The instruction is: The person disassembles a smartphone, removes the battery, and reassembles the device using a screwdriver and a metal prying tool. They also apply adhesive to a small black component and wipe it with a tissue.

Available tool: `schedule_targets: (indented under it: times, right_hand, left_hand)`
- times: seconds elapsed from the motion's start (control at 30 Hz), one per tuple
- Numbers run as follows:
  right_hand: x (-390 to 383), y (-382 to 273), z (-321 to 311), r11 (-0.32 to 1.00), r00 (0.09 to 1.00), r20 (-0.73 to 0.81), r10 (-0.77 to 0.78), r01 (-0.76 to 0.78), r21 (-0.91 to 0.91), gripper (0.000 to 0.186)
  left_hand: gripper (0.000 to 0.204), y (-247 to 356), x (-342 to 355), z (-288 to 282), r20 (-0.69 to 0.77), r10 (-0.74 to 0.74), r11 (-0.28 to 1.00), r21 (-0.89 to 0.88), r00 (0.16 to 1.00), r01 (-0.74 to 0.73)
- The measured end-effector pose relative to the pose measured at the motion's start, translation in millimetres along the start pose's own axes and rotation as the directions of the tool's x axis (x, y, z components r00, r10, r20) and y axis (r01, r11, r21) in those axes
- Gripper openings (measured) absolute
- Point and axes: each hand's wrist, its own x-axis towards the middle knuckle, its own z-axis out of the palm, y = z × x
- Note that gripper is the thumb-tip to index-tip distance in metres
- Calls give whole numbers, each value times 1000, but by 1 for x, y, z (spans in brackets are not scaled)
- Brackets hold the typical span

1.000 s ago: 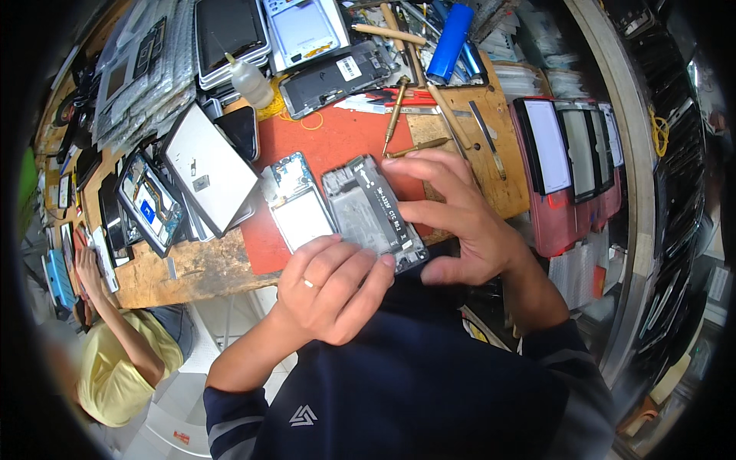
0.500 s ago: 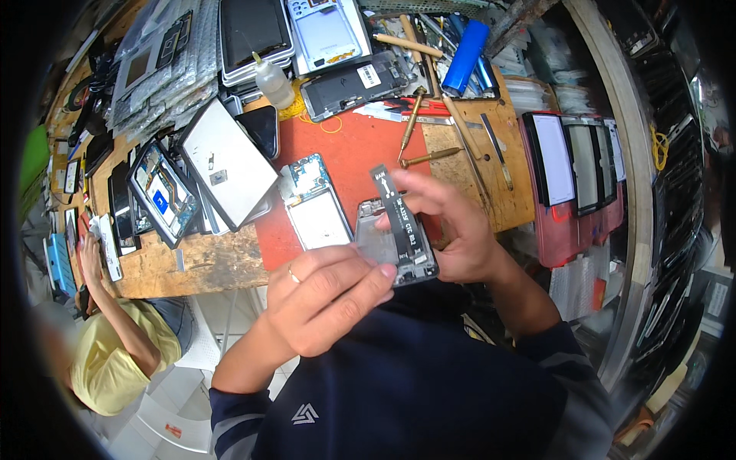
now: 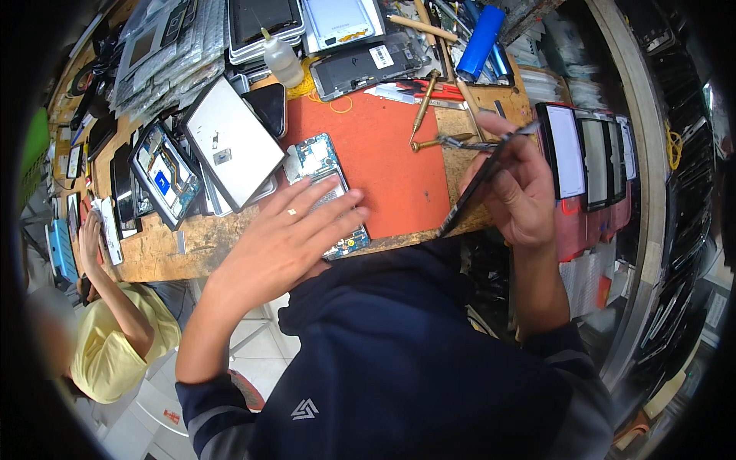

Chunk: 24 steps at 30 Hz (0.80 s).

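An opened phone with blue circuit boards (image 3: pixel 313 156) and a battery lies at the near edge of an orange mat (image 3: pixel 399 184). My left hand (image 3: pixel 291 241) lies over its middle, fingers spread and partly covering the battery. My right hand (image 3: pixel 517 192) grips a dark phone frame (image 3: pixel 468 199) tilted nearly edge-on above the mat's right side, with a black flex strip near its top. Brass screwdrivers (image 3: pixel 422 115) lie behind it. Left of the opened phone are a white panel (image 3: pixel 234 138) and a framed device with exposed boards (image 3: pixel 165 172).
A cluttered wooden bench (image 3: pixel 195 257) holds stacked bubble-wrapped parts (image 3: pixel 153 84), a plastic bottle (image 3: pixel 280 57), tools and blue cylinders (image 3: pixel 479 46). Screen panels (image 3: pixel 560 153) stand at the right. A co-worker in yellow (image 3: pixel 115 337) sits at lower left, one hand on the bench.
My right hand has lifted the dark frame up and rightward, turning it edge-on. My left hand has let go of it and moved left onto the opened phone.
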Motion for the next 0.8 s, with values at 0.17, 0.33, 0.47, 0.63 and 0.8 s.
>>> schedule_targets:
  times: [0.17,0.33,0.47,0.63,0.8]
  right_hand:
    - [2,-6,-3,959,957,118,265,-274,68,64]
    - [9,-21,-11,939,928,139,345,-341,-52,64]
    - [22,-31,-18,903,881,207,426,-401,-153,56]
    - [48,-18,-8,840,778,340,528,-421,-342,51]
    - [84,0,9,777,572,525,630,-463,-427,40]
  left_hand:
    - [82,-12,41,15,-117,159,979,-111,980,-172]
    - [73,23,73,57,-449,-77,984,-178,890,-5]
    - [56,62,70,89,-677,-222,972,-213,702,101]
    - [21,59,19,98,-737,-297,940,-113,607,322]
    - [28,37,9,92,-721,-331,881,-4,609,474]
